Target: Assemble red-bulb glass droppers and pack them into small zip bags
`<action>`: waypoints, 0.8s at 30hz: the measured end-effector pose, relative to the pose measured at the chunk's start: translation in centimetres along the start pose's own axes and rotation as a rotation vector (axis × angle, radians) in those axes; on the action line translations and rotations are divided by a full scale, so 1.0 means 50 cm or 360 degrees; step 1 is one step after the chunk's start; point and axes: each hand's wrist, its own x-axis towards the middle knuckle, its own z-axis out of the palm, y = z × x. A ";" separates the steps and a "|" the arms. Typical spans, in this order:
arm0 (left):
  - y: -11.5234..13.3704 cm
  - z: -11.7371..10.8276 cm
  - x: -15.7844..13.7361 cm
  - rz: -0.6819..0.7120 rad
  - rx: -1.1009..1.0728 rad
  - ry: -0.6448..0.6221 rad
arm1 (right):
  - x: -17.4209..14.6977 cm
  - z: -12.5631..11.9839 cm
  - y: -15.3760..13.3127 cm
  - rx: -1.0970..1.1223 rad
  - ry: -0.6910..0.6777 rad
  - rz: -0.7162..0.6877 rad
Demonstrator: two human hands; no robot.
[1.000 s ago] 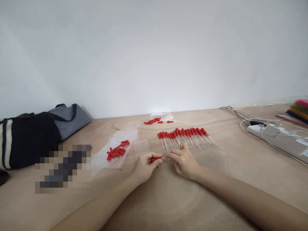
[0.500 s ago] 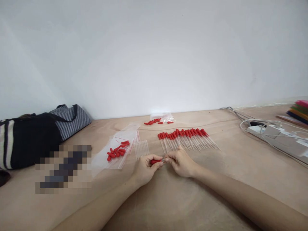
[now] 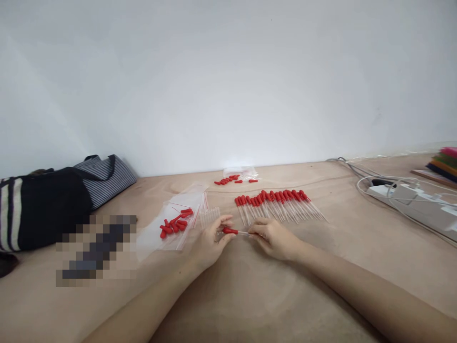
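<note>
The dropper (image 3: pixel 231 231) lies level between the two hands, just above or on the near middle of the table (image 3: pixel 228 305); I can't tell which from here. Its red bulb points left and its clear tube runs right. The right hand (image 3: pixel 276 239) pinches that tube between thumb and fingers, the far end hidden in its grip. The left hand (image 3: pixel 210 240) is loosened, thumb and fingers parted around the bulb, the thumb on the near side (whether it brushes the rubber, I couldn't swear to it).

Just beyond the right hand lies a row of finished droppers (image 3: pixel 264 195), bulbs on the far side, tubes slanting nearer. Some bare tubes (image 3: pixel 207 218) sit side by side just past the left hand. Farther left, loose red bulbs (image 3: pixel 174 227) rest on a flattened plastic bag (image 3: pixel 150 240). More bulbs (image 3: pixel 224 181) lie at the far side by the wall. Over on the right stands a white power strip (image 3: pixel 389 197) with cables.
</note>
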 end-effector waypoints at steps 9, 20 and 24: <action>-0.039 -0.203 0.034 -0.0287 0.1332 -0.0092 | 0.119 0.035 -0.018 -0.0095 0.0144 0.0838; -0.039 -0.217 0.029 -0.0472 0.1280 -0.0341 | 0.188 0.072 -0.036 -0.0428 0.0032 0.1115; -0.052 -0.219 0.030 -0.0446 0.1359 -0.0353 | 0.200 0.072 -0.061 -0.0416 -0.0043 0.1042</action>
